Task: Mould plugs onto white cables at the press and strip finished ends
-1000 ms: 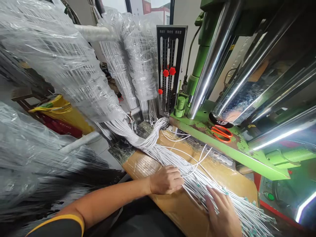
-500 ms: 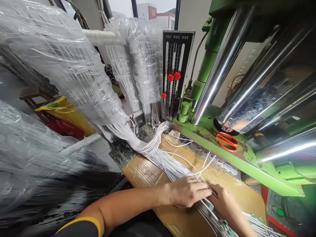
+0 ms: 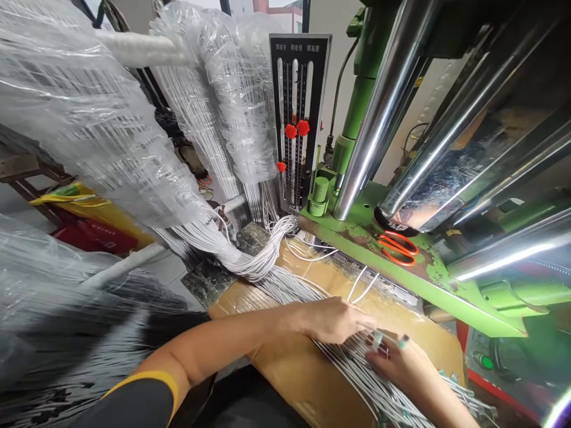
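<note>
A thick bundle of white-grey cables [image 3: 263, 264] runs from the wrapped hanks at the left across a brown board [image 3: 289, 374] and passes beneath both hands. My left hand [image 3: 330, 321] is closed over the bundle, its fingertips pinching a thin cable. Close by on the right, my right hand [image 3: 397, 359] has its thumb and fingers closed around cable ends with small teal tips [image 3: 377, 340]. The fingertips of both hands nearly meet. More cable ends with teal tips fan out under my right forearm at the lower right.
Orange-handled scissors [image 3: 398, 248] lie on the green machine base [image 3: 357, 229], beside chrome columns [image 3: 379, 113]. A black slotted panel [image 3: 297, 119] with red knobs stands behind. Plastic-wrapped cable hanks [image 3: 102, 131] hang at the left. A lit green button [image 3: 486, 361] shows at the right.
The view has shifted slightly right. Cable ends with teal tips now stand up between my hands, lifted from the bundle. My right hand has turned, its fingers showing more.
</note>
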Motion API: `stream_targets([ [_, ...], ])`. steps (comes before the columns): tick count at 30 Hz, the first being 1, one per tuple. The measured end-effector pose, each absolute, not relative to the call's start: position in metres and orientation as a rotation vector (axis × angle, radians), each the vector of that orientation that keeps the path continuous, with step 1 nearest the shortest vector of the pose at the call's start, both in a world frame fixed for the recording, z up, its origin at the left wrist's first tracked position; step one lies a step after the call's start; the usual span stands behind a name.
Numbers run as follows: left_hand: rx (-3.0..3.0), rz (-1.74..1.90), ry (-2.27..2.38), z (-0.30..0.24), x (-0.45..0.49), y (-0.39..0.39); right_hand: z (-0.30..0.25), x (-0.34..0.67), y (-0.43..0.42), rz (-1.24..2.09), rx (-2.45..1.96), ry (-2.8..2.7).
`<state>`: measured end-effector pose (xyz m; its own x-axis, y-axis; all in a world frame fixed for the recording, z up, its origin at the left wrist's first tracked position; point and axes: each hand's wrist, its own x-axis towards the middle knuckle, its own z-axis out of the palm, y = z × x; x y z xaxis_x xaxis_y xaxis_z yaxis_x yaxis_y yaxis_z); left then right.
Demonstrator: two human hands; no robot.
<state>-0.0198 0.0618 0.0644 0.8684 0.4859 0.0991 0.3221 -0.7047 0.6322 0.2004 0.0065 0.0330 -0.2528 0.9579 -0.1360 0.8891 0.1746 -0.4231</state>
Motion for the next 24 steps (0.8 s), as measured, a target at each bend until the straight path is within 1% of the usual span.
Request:
stream_targets([
  [3, 2.262, 0.048, 0.647, 0.065, -0.016, 0.079, 0.029, 0.202, 0.006, 0.688, -1.944, -2.357],
  [5, 2.173, -0.009, 0.664, 0.062, -0.016, 0.086, 0.029, 0.204, 0.007, 0.702, -1.948, -2.328],
  [11, 1.827, 0.057, 0.614, 0.057, -0.019, 0.091, 0.045, 0.201, 0.005, 0.817, -1.828, -2.212],
  [15, 1.688, 0.086, 0.518, 0.072, -0.03, 0.086, 0.062, 0.184, -0.011, 0.608, -1.75, -2.123],
  [17, 1.679, 0.088, 0.454, 0.081, -0.041, 0.082, 0.069, 0.181, -0.02, 0.574, -1.65, -2.13],
  [19, 1.673, 0.117, 0.422, 0.084, -0.053, 0.074, 0.073, 0.186, -0.027, 0.666, -1.55, -2.136],
  [21, 1.616, 0.11, 0.418, 0.078, -0.061, 0.065, 0.073, 0.197, -0.03, 0.825, -1.528, -2.102],
  [24, 1.42, -0.064, 0.463, 0.055, -0.058, 0.05, 0.068, 0.205, -0.03, 0.973, -1.626, -2.061],
])
